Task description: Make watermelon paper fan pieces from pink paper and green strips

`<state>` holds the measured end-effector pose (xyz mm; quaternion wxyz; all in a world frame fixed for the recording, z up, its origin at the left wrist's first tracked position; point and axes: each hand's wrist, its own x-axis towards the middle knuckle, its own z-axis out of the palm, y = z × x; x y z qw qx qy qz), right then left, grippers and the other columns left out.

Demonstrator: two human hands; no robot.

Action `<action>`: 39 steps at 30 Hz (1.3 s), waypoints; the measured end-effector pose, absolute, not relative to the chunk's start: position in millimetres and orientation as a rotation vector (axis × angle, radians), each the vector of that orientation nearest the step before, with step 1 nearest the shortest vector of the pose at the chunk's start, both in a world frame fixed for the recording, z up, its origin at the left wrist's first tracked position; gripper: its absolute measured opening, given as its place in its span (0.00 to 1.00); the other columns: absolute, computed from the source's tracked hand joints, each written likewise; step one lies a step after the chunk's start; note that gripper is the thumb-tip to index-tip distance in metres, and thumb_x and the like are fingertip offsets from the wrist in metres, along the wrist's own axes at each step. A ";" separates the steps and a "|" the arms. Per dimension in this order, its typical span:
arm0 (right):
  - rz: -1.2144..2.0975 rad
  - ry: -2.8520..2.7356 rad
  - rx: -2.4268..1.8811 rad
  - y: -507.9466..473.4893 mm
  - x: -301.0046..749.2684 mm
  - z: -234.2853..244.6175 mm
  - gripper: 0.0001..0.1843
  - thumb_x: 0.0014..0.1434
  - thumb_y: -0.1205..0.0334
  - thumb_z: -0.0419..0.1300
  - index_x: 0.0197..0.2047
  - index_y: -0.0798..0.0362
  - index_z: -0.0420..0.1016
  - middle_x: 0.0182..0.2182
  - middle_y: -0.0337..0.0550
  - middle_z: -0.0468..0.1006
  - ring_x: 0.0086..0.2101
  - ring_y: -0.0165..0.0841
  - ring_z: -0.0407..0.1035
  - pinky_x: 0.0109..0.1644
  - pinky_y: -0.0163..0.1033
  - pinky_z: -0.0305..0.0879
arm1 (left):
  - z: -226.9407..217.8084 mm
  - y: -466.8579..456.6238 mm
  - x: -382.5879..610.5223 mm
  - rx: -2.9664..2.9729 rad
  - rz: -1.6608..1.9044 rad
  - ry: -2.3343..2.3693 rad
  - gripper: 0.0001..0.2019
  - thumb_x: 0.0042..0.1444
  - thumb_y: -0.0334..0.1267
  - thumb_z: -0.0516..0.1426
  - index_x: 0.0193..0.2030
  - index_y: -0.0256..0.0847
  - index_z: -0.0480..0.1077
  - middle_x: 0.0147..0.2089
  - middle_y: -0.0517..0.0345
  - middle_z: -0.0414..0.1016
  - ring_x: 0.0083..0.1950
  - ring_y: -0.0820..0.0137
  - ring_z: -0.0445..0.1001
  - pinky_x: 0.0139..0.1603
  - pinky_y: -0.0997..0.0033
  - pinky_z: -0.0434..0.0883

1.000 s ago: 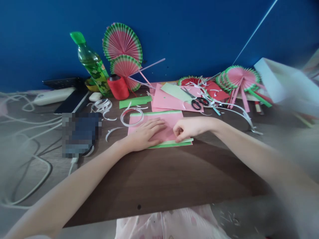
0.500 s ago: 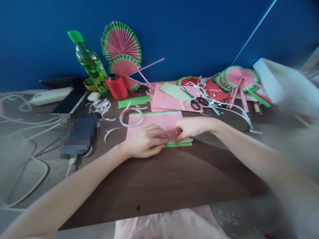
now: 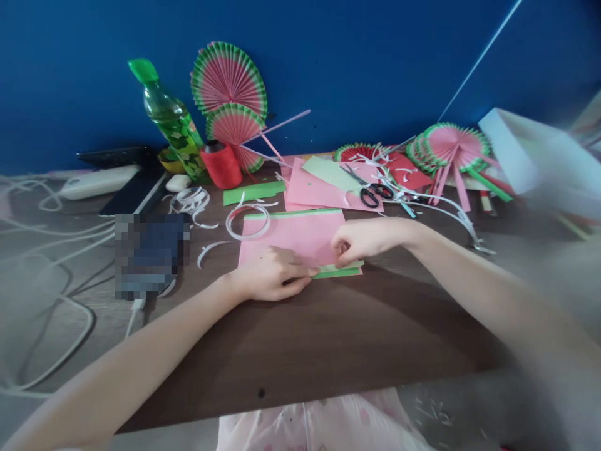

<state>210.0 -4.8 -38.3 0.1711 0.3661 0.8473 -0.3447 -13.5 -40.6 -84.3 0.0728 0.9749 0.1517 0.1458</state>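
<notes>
A pink sheet of paper (image 3: pixel 300 235) with green bands along its far and near edges lies on the dark table before me. My left hand (image 3: pixel 277 274) rests on its near left part, fingers stretched to the right and pressing by the near edge. A narrow pale strip (image 3: pixel 338 268) lies along the green band there, its left end by my left fingertips. My right hand (image 3: pixel 359 241) is over the sheet's right edge with curled fingers and the thumb drawn in; what they pinch, if anything, is hidden. A ring of white tape-like strip (image 3: pixel 248 220) overlaps the sheet's far left corner.
Scissors (image 3: pixel 370 193) lie on pink and pale green papers behind the sheet. Pleated watermelon-coloured fans (image 3: pixel 229 81) lean on the blue wall, beside a green bottle (image 3: pixel 171 122) and red thread spool (image 3: pixel 221 166). Cables and a blurred-out device (image 3: pixel 153 257) lie left; a white box (image 3: pixel 530 153) stands right.
My right hand has lifted slightly and moved a little right, away from my left fingers. The left fingers have drawn together somewhat, showing more of the sheet between the hands.
</notes>
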 end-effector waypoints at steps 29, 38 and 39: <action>-0.750 2.319 1.124 -5.9 211.8 -33.0 0.14 0.48 0.54 0.57 0.21 0.57 0.70 0.16 0.35 0.61 0.19 0.24 0.51 0.25 0.35 0.43 | -82.8 -42.9 -10.3 3.043 0.309 0.515 0.18 0.61 0.38 0.47 0.54 0.43 0.69 0.37 0.54 0.78 0.34 0.70 0.73 0.35 0.72 0.66; -0.736 2.306 1.128 -5.1 216.1 -31.8 0.14 0.47 0.54 0.58 0.24 0.58 0.74 0.18 0.38 0.68 0.20 0.25 0.56 0.25 0.35 0.45 | -82.6 -44.0 -10.1 3.033 0.344 0.537 0.17 0.60 0.38 0.47 0.52 0.44 0.70 0.40 0.55 0.79 0.34 0.70 0.74 0.34 0.72 0.67; -0.741 2.290 1.139 -5.6 216.1 -30.5 0.15 0.47 0.53 0.58 0.25 0.58 0.75 0.19 0.39 0.69 0.20 0.26 0.57 0.26 0.35 0.46 | -82.9 -44.0 -10.2 3.032 0.336 0.541 0.17 0.60 0.38 0.47 0.52 0.44 0.70 0.40 0.55 0.79 0.34 0.70 0.74 0.35 0.72 0.67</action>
